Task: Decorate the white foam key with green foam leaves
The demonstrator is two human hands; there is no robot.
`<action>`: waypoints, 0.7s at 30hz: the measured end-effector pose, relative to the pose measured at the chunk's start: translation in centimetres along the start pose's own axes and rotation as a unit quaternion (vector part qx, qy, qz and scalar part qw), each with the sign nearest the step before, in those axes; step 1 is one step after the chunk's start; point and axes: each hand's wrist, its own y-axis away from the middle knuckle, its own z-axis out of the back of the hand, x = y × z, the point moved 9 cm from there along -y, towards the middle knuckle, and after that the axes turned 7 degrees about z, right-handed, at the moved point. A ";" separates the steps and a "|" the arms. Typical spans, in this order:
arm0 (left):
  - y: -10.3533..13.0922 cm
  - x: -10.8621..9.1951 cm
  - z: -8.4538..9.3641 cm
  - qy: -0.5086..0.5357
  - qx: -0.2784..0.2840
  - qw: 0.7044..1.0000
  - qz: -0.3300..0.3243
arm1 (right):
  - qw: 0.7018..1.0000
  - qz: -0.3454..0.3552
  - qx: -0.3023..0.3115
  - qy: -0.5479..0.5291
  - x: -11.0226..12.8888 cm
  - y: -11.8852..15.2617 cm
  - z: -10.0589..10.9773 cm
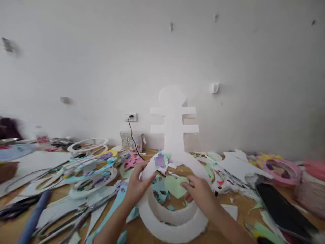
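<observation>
A thick white foam ring lies on the wooden table in front of me, with purple and green paper shapes stuck on its far rim. My left hand grips the ring's upper left edge. My right hand pinches a pale green paper heart and holds it over the ring's opening. Coloured paper scraps show through the ring's hole.
A white foam cutout figure leans on the wall behind the ring. White rings and wire hoops crowd the left; a blue tube lies front left. Pink and yellow pieces and a black sheet sit right. A cord runs to a wall socket.
</observation>
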 end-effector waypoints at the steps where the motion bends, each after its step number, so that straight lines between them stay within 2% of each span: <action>1: 0.1 0.0 -0.1 0.002 -0.007 1.000 0.000 | 1.000 0.015 -0.004 0.007 0.2 0.1 -0.5; 4: 0.5 0.1 -0.6 0.003 -0.019 1.000 0.000 | 0.997 0.058 -0.044 0.023 0.3 0.4 -1.5; 6: 0.6 0.1 -0.8 0.001 -0.019 1.000 0.002 | 0.990 0.091 -0.099 0.034 0.3 0.5 -1.2; 9: 0.6 0.1 -0.9 -0.002 -0.015 1.000 0.009 | 0.985 0.082 -0.153 0.019 -0.8 0.4 -0.5; 16: 0.5 -0.2 -1.0 0.008 -0.007 1.000 0.015 | 0.986 0.064 -0.144 -0.059 -2.2 0.1 -1.0; 21: 0.5 0.3 -1.1 0.003 -0.006 1.000 0.019 | 0.984 0.073 -0.145 -0.077 -2.2 0.1 -1.1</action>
